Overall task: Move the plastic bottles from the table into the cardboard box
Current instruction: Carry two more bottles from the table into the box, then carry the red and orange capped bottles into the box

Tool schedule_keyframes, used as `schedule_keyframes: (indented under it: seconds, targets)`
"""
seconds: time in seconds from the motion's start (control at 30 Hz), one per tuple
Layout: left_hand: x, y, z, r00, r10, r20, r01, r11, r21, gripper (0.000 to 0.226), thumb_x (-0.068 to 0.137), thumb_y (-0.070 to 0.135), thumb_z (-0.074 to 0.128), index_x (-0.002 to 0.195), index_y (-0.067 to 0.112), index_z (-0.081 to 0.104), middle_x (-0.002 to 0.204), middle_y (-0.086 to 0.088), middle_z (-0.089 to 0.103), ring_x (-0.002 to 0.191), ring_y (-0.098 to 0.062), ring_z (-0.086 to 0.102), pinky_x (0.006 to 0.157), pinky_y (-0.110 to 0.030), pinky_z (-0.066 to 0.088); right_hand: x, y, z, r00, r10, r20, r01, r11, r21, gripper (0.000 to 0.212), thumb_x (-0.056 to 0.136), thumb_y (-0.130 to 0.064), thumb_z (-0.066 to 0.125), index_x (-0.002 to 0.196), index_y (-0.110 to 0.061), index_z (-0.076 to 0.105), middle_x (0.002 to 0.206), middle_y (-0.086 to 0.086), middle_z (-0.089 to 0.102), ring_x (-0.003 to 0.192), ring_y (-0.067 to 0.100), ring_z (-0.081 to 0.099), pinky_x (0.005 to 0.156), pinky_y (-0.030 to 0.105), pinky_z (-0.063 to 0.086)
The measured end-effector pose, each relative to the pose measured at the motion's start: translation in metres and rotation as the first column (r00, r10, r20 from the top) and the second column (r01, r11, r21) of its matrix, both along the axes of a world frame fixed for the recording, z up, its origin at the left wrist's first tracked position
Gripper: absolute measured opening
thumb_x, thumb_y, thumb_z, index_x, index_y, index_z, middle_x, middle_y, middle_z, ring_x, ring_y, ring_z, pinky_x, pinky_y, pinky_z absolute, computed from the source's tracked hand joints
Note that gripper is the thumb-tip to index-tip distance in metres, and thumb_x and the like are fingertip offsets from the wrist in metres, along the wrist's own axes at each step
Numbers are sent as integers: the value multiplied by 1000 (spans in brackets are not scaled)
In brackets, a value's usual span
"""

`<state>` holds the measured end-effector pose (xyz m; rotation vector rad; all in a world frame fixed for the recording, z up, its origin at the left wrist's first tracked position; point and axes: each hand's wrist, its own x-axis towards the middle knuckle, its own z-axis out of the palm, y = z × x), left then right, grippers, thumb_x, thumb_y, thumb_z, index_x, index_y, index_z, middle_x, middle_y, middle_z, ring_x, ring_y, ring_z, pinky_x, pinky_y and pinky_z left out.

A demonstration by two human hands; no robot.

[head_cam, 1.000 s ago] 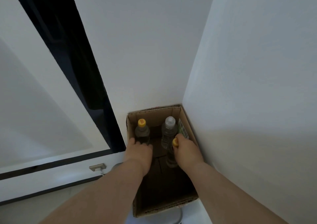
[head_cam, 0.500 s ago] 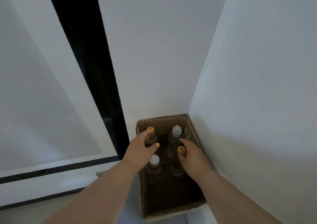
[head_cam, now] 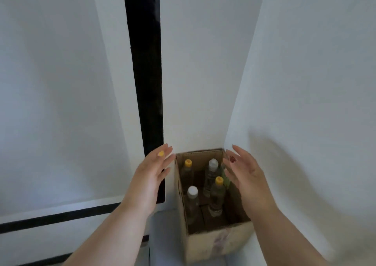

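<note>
An open cardboard box [head_cam: 217, 240] stands in the corner between two white walls. Several clear plastic bottles stand upright inside it: a yellow-capped bottle [head_cam: 187, 171] at the back left, a white-capped bottle [head_cam: 212, 171] at the back right, another white-capped bottle [head_cam: 192, 201] at the front left, and a second yellow-capped bottle [head_cam: 218, 194] at the front right. My left hand [head_cam: 149, 177] hovers open above the box's left side. My right hand [head_cam: 247, 177] hovers open above its right side. Neither hand touches a bottle.
White walls close in behind and to the right of the box. A black vertical strip [head_cam: 145, 66] runs down the wall to the left, and a black horizontal line [head_cam: 57, 218] crosses the lower left. The table is out of view.
Both hands let go of the bottles and rose out of the box, now spread apart above its sides. The camera view shifted, so the box sits further right.
</note>
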<state>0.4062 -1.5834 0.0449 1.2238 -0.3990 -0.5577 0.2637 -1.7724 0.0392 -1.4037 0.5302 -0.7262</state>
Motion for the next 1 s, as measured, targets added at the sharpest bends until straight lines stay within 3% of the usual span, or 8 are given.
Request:
schedule_keyframes:
  seconds: [0.07,0.17,0.37,0.5,0.63,0.87,1.0]
  targets:
    - [-18,30,11,999,-48,-22,45,992,-117,47,97,44,46,139,25,56,140,4,65,131,-14,59,118,-47,33,-31,33,20,989,45,141,-62,991,119,37,93,-33,61,130,-34,60,135,-2,63,121,18,62,107,47,44]
    - [-56,79,31,992,-122,-17,116,974,-192,50,104,45,34,145,21,52,144,1,62,133,-18,58,117,-47,33,-80,89,52,954,96,284,-151,973,177,53,90,-35,59,141,-26,51,140,7,59,125,28,59,107,54,41]
    - [-134,169,82,970,-243,-10,228,924,-307,71,88,56,48,147,18,50,148,-4,58,133,-27,58,110,-49,39,-162,188,110,900,199,388,-263,957,119,88,66,-51,84,144,-32,47,146,7,54,132,34,52,105,55,42]
    - [-189,225,111,953,-302,-13,272,875,-401,76,85,65,48,148,23,49,150,-4,56,135,-29,56,111,-51,36,-215,246,137,864,258,433,-327,941,90,79,76,-53,75,145,-32,45,147,8,52,134,36,50,104,56,43]
    - [-249,279,125,956,-293,0,261,850,-458,76,83,68,48,146,26,52,150,-4,57,133,-26,58,106,-49,39,-271,297,147,828,289,481,-373,924,86,58,92,-45,50,147,-29,43,147,11,52,132,37,51,103,58,44]
    - [-394,382,115,974,-225,36,216,857,-469,73,84,72,45,142,29,57,144,0,62,104,-13,71,88,-36,54,-397,394,137,777,366,512,-465,882,74,56,88,-42,56,141,-23,52,118,13,65,96,28,66,84,45,54]
    - [-471,439,112,976,-218,-1,188,842,-505,72,84,68,51,140,24,59,120,-1,72,90,-15,68,85,-35,55,-464,450,139,749,393,534,-513,853,92,58,85,-39,60,139,-21,54,106,9,68,83,24,67,76,42,56]
